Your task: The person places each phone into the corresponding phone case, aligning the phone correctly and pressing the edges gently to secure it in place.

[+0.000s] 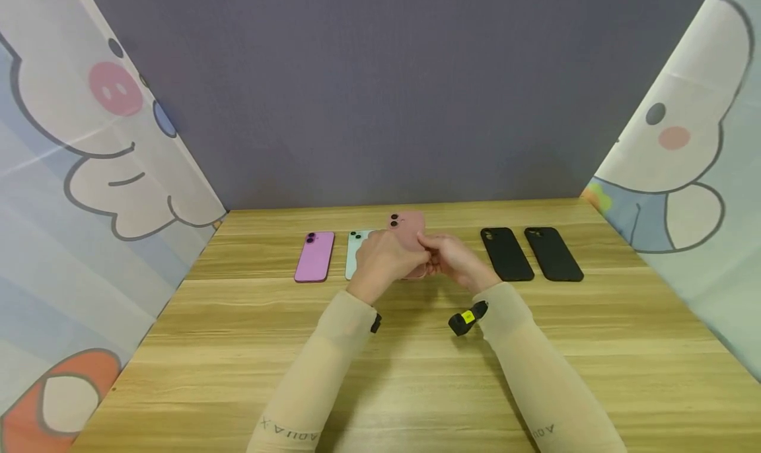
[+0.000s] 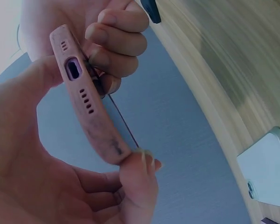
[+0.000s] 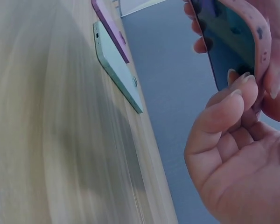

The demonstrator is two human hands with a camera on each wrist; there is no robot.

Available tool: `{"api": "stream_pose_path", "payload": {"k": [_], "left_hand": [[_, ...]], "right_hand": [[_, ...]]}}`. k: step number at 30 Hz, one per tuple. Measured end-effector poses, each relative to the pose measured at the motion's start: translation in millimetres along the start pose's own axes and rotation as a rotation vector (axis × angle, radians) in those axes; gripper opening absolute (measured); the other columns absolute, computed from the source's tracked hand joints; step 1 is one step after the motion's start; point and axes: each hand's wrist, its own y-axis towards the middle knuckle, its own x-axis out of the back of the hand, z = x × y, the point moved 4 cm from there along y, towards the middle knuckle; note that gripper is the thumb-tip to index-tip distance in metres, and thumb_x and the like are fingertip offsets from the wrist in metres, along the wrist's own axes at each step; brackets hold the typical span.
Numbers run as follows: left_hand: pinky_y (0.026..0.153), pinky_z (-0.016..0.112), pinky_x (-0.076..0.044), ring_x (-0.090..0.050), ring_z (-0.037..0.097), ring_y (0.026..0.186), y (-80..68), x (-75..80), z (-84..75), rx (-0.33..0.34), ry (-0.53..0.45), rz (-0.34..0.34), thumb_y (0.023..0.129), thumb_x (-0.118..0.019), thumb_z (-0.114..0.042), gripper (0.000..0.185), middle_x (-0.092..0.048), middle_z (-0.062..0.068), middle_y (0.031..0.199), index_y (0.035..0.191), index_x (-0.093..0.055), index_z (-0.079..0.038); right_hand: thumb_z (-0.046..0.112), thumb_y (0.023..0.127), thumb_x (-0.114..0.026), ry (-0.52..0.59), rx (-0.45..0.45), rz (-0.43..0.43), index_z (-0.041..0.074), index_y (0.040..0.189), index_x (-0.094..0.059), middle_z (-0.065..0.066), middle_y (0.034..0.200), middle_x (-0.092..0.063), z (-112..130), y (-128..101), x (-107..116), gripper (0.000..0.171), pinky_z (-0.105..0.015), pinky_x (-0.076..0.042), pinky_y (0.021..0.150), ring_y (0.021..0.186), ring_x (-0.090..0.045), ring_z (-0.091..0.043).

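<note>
Both grips, left hand (image 1: pixel 383 258) and right hand (image 1: pixel 454 260), pinch pink case (image 2: pixel 86 100) above table (image 1: pixel 416 374).

A purple phone (image 1: pixel 314 256) and a mint-green phone (image 1: pixel 355 251) are laid face down, side by side, on the wooden counter (image 1: pixel 416 374). Well to the right, two black cases (image 1: pixel 507 253) (image 1: pixel 553 253) are set next to each other — backs up, in the same row. The counter is enclosed by a grey back wall (image 1: pixel 386 90) and cartoon-printed curtains (image 1: pixel 89 175) on both sides.
</note>
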Motion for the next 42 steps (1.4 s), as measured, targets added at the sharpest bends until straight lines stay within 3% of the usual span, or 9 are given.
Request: {"api": "stream_pose_path", "payload": {"k": [9, 17, 22, 25, 29, 32, 35, 38, 42], "left_hand": [[0.049, 0.031, -0.044, -0.056, 0.019, 0.06, 4.4, -3.6, 4.5, 0.012, 0.048, 0.051, 0.083, -0.067, -0.058, 0.045, -0.061, 0.005, 0.075, 0.078, -0.068, -0.013], [0.052, 0.032, -0.048, -0.058, 0.019, 0.063, 8.2, -8.5, 9.9, 0.031, 0.064, 0.033, 0.081, -0.069, -0.058, 0.047, -0.061, 0.004, 0.076, 0.082, -0.066, -0.012], [0.048, 0.028, -0.042, -0.05, 0.014, 0.056, 14.6, -13.0, 11.7, 0.027, 0.072, 0.051, 0.08, -0.068, -0.057, 0.044, -0.061, 0.002, 0.068, 0.068, -0.065, -0.015], [0.047, 0.026, -0.039, -0.049, 0.014, 0.054, 17.6, -15.6, 12.6, 0.038, 0.087, 0.072, 0.08, -0.068, -0.062, 0.048, -0.06, 0.001, 0.065, 0.062, -0.065, -0.017], [0.047, 0.027, -0.038, -0.049, 0.015, 0.055, 20.9, -18.8, 12.8, 0.051, 0.089, 0.086, 0.081, -0.068, -0.064, 0.05, -0.061, 0.003, 0.068, 0.065, -0.066, -0.016], [0.048, 0.027, -0.04, -0.05, 0.015, 0.057, 24.0, -21.3, 12.0, 0.043, 0.097, 0.086, 0.082, -0.067, -0.063, 0.05, -0.061, 0.003, 0.069, 0.066, -0.066, -0.016], [0.049, 0.027, -0.043, -0.054, 0.016, 0.059, 27.6, -23.1, 10.4, 0.025, 0.132, 0.078, 0.084, -0.066, -0.062, 0.05, -0.062, 0.003, 0.07, 0.063, -0.065, -0.016], [0.048, 0.028, -0.045, -0.057, 0.017, 0.061, 31.0, -25.2, 9.4, 0.023, 0.166, 0.074, 0.085, -0.065, -0.062, 0.051, -0.062, 0.004, 0.071, 0.063, -0.064, -0.017], [0.048, 0.028, -0.046, -0.058, 0.017, 0.063, 36.1, -29.7, 9.3, 0.034, 0.169, 0.073, 0.084, -0.065, -0.063, 0.051, -0.062, 0.004, 0.073, 0.065, -0.063, -0.016]], "right_hand": [[0.038, 0.11, -0.043, -0.13, -0.034, 0.011, 0.008, 0.087, -0.064, -0.003, 0.07, -0.057, 4.7, -4.6, 1.7, 0.044, -0.033, -0.048, 0.063, 0.058, -0.051, -0.015], [0.035, 0.111, -0.041, -0.248, -0.086, -0.009, 0.0, 0.099, -0.06, -0.005, 0.077, -0.059, 6.1, -10.5, 20.1, 0.041, -0.037, -0.055, 0.067, 0.061, -0.057, -0.016], [0.037, 0.109, -0.046, -0.402, -0.096, -0.076, -0.008, 0.109, -0.059, -0.009, 0.081, -0.06, 6.5, -15.8, 38.4, 0.048, -0.045, -0.056, 0.074, 0.07, -0.063, -0.025], [0.041, 0.108, -0.05, -0.483, -0.096, -0.116, -0.007, 0.109, -0.059, -0.008, 0.081, -0.059, 7.2, -19.0, 48.3, 0.049, -0.046, -0.056, 0.077, 0.076, -0.065, -0.03], [0.045, 0.106, -0.052, -0.599, -0.095, -0.134, 0.002, 0.094, -0.056, -0.001, 0.069, -0.047, 6.6, -20.6, 59.6, 0.045, -0.043, -0.049, 0.068, 0.061, -0.052, -0.02], [0.05, 0.104, -0.052, -0.739, -0.125, -0.151, 0.003, 0.091, -0.056, 0.001, 0.061, -0.041, 7.1, -21.5, 66.9, 0.049, -0.043, -0.045, 0.064, 0.053, -0.039, -0.017], [0.053, 0.103, -0.051, -0.896, -0.167, -0.179, -0.002, 0.108, -0.061, -0.005, 0.073, -0.054, 11.7, -24.2, 71.9, 0.055, -0.046, -0.048, 0.07, 0.063, -0.051, -0.022], [0.051, 0.103, -0.05, -0.994, -0.206, -0.201, -0.007, 0.126, -0.056, -0.022, 0.105, -0.062, 15.7, -28.0, 76.0, 0.063, -0.052, -0.05, 0.081, 0.091, -0.061, -0.036], [0.047, 0.103, -0.047, -1.063, -0.25, -0.223, -0.013, 0.143, -0.044, -0.037, 0.14, -0.048, 14.6, -33.0, 84.8, 0.072, -0.062, -0.047, 0.095, 0.12, -0.053, -0.052]]}}
